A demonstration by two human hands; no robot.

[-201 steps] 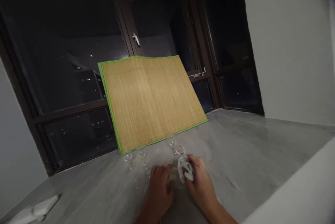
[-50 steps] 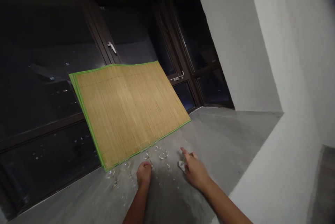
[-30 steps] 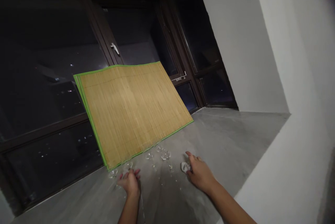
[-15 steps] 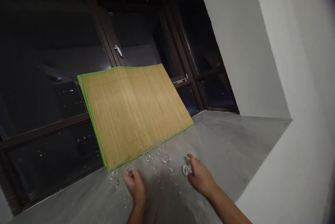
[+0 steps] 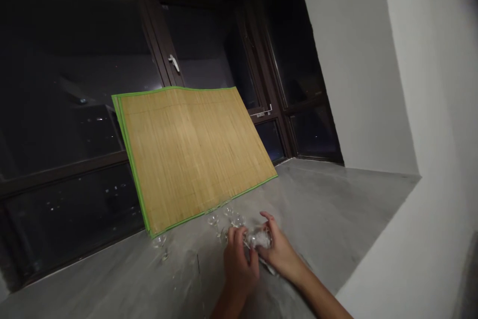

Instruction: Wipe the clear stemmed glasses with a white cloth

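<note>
Two hands work close together in the lower centre of the frame, slightly right of the midline. The left hand (image 5: 240, 262) has its fingers curled over a clear glass (image 5: 251, 240), apparently to keep so light an item from turning; which part it grips cannot be told, as the fingers cover it. The right hand (image 5: 281, 253) is cupped, index finger raised and thumb low, with a bunched white cloth (image 5: 263, 238) between them; the wad meets the glass, and the rounded grip seems chosen to back the cloth without squeezing the bowl. Whether any cloth sits inside the rim cannot be told at this blur. Three small drinking glasses (image 5: 213, 220) stand grouped just above the hands, near the foot of a green-edged bamboo mat (image 5: 197, 150), presumably set back to leave room for the elbows and wrists. One separate glass (image 5: 160, 241) stands at lower left, by the mat's lower left corner, well apart from the hands. The mat occupies the centre of the frame, tilted back towards the dark window (image 5: 209, 40), which probably supports it, its lower edge on the grey surface (image 5: 336, 199).
</note>
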